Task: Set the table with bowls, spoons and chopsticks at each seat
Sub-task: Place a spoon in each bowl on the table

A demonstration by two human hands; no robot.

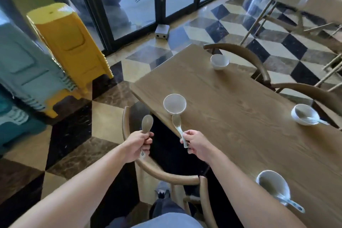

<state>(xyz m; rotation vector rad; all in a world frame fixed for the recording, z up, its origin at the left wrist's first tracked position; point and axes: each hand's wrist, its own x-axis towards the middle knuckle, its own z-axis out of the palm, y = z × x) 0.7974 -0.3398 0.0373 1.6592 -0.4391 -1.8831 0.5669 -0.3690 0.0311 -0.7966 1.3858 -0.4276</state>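
My left hand (pixel 139 144) grips the handle of a white ceramic spoon (pixel 147 123) held upright over the chair to the left of the table. My right hand (pixel 195 143) pinches the handle of a second white spoon (pixel 177 124), whose tip points at an empty white bowl (pixel 174 104) near the wooden table's (pixel 231 116) left edge. Another empty bowl (pixel 219 61) stands at the far end. Two bowls each hold a spoon, one at the right edge (pixel 305 114) and one near me at the bottom right (pixel 273 184). No chopsticks are visible.
A curved wooden chair (pixel 157 170) stands between me and the table's left edge, and two more chairs (pixel 259 66) line the far side. Stacks of yellow (pixel 68 42) and teal stools (pixel 26 72) stand on the checkered floor at left. Glass doors are behind.
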